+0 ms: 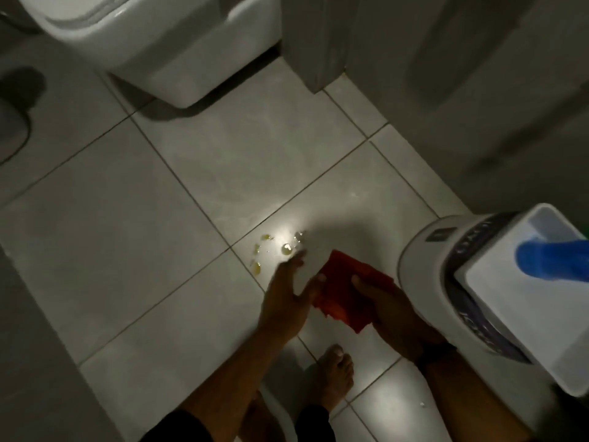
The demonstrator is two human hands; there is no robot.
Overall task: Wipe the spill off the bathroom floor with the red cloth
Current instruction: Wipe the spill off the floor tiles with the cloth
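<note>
A red cloth (342,293) hangs just above the pale floor tiles, crumpled and partly folded. My right hand (387,306) grips its right side from above. My left hand (288,291) is spread, fingers apart, its thumb touching the cloth's left edge. Just beyond my left fingertips lies the spill (274,248): several small yellowish drops and puddles around a tile joint, glinting in a bright light spot. The cloth is to the right of the spill and does not touch it.
A white toilet base (178,59) stands at the back left. A white machine (459,282) carrying a white tub (538,288) with a blue object (554,256) fills the right side. Grey wall panels (318,43) stand behind. My bare foot (334,374) rests below the cloth.
</note>
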